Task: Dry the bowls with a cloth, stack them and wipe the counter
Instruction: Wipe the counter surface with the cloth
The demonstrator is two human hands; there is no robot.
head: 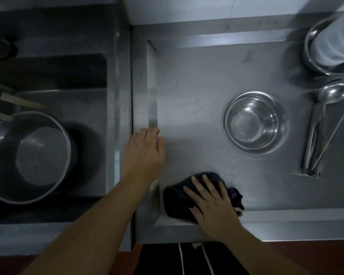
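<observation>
Wiping appears to be the step in hand: the right hand (213, 207) is pressing flat, fingers straight and spread, on a dark cloth (179, 197) at the lower middle of the frame, near the front edge of the steel bench (197, 80). The left hand (144, 153) is resting with relaxed fingers on the raised rim at the bench's left side, holding nothing. So neither grip is clamped on anything; the right is only bearing down on the cloth.

The bowls (254, 121) are sitting nested, right of centre, well apart from the cloth, so drying and stacking look done. Most of the bench surface is probably still waiting to be wiped.

Crowding the right side are a ladle (332, 93) with thin metal utensils lying beside it, and, at the upper right, another steel bowl (314, 58) with a blurred pale object over it. These and the stacked bowls are standing in the cloth's way. At the left, a large pot (28, 155) is sitting in the sink (83, 100).
</observation>
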